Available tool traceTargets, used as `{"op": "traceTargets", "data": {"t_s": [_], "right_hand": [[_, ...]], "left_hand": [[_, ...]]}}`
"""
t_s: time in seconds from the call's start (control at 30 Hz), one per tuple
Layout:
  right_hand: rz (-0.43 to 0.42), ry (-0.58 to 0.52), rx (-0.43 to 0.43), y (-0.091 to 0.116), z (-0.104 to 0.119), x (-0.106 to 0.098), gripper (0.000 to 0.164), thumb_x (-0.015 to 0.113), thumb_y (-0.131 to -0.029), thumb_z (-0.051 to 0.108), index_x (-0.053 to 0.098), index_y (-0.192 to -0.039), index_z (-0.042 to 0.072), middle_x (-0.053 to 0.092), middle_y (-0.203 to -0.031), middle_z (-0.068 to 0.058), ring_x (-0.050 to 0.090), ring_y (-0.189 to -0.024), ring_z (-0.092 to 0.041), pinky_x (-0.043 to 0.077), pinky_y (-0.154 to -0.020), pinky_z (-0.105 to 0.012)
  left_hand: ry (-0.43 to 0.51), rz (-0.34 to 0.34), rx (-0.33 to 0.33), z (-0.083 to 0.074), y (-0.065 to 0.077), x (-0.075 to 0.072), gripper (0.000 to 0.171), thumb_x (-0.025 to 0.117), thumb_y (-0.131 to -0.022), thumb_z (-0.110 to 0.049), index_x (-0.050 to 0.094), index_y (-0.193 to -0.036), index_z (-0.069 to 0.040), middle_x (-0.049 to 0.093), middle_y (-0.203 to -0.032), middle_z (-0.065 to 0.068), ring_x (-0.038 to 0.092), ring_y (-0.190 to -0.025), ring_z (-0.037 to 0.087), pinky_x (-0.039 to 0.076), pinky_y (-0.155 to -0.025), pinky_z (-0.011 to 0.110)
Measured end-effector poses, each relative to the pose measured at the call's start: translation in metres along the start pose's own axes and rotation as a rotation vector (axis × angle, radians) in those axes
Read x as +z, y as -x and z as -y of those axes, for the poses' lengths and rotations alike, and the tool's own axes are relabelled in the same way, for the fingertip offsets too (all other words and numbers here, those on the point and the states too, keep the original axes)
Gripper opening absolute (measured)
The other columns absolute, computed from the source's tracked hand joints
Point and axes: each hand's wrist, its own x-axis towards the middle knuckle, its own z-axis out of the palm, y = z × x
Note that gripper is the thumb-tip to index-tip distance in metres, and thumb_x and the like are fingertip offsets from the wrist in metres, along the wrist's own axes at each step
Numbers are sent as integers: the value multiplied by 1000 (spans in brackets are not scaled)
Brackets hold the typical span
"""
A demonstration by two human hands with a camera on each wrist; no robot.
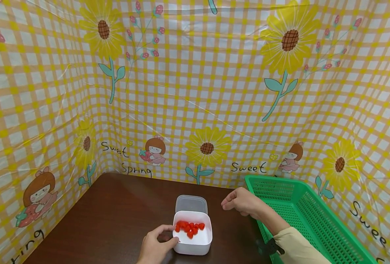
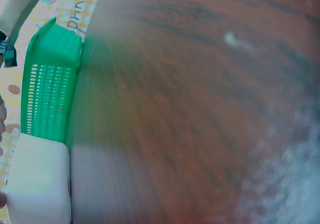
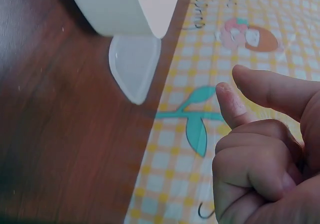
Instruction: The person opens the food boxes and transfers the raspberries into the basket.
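A white plastic box [image 1: 199, 248] stands on the dark wooden table, its top uncovered. Several small glossy red pieces [image 1: 190, 227] lie inside, mostly towards the back left; their exact kind is too small to tell. Just behind the box lies a translucent lid [image 1: 191, 204]. My left hand [image 1: 156, 244] holds the box's left side, thumb and forefinger at the rim. Right of the lid, my right hand [image 1: 242, 202] hovers beside the green basket's near left side. In the right wrist view its thumb and forefinger point forward with a small gap and nothing between them; the other fingers curl inward.
A green perforated plastic basket [image 1: 302, 194] stands along the right side, partly behind my right forearm. The brown tabletop [image 1: 116, 216] stretches to the left. A checked sheet [image 1: 195, 88] with sunflower prints rises at the back and both sides.
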Motion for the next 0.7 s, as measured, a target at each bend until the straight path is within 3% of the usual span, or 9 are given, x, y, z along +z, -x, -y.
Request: {"op": "traceTargets", "data": {"t_s": [0.3, 0.47, 0.6, 0.7], "right_hand": [[25, 29, 19, -10, 12, 30, 10, 72, -88, 8, 75, -95, 1, 33, -52, 7, 18, -43, -7, 20, -42, -21], [67, 29, -17, -14, 16, 44, 12, 73, -87, 7, 76, -96, 0, 55, -64, 3, 19, -42, -7, 21, -41, -21], [92, 28, -27, -16, 20, 54, 12, 74, -87, 7, 77, -95, 0, 53, -63, 2, 20, -41, -8, 22, -41, -21], [111, 29, -30, -18, 22, 61, 12, 75, -87, 8, 77, -95, 0, 59, -66, 0, 22, -41, -9, 23, -41, -20]], "left_hand": [[3, -3, -12, -1, 1, 0, 31, 82, -81, -23, 74, -109, -13, 72, -101, 6, 61, -83, 17, 52, -67, 33], [0, 1, -26, -2, 1, 0, 31, 82, -82, -24, 74, -110, -13, 72, -103, 6, 62, -84, 17, 53, -67, 33], [3, 4, -16, 0, 0, 0, 32, 82, -82, -24, 74, -110, -13, 72, -105, 7, 63, -84, 18, 53, -67, 34], [5, 8, -7, 1, 0, 0, 32, 82, -82, -25, 74, -110, -13, 72, -106, 7, 63, -84, 18, 54, -68, 34]]}}
